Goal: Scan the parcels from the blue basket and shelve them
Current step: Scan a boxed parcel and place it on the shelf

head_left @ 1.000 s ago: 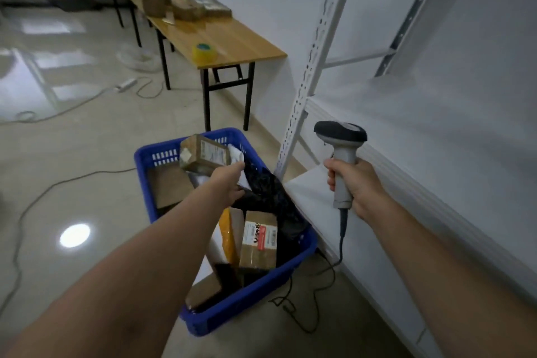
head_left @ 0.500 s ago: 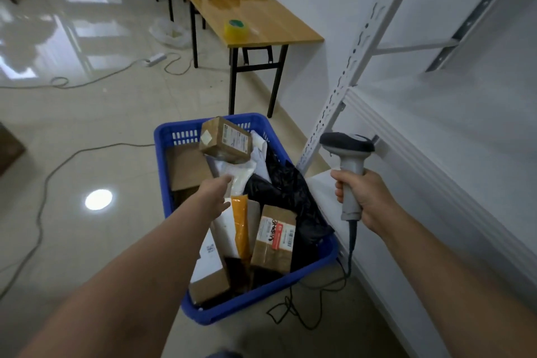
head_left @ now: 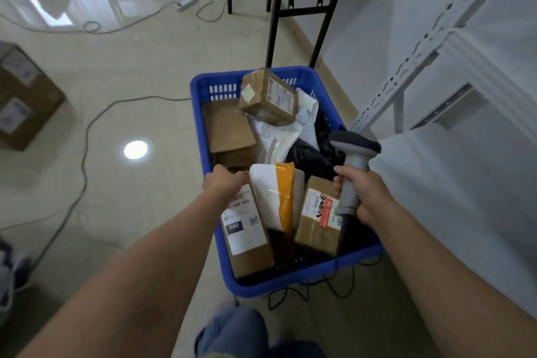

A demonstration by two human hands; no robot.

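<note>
Fingers of the left hand, previously above the white-and-orange mailer, now curl over the far end of the labelled box, near-left in the blue basket: pick judged imminent. Right hand stays clamped on the scanner.

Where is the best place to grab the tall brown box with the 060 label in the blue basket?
Its upper end, from above and the left: the box stands tilted, its lower end down in the basket, with a pouch against its right. The left hand is there; the right hand holds the scanner.
</note>
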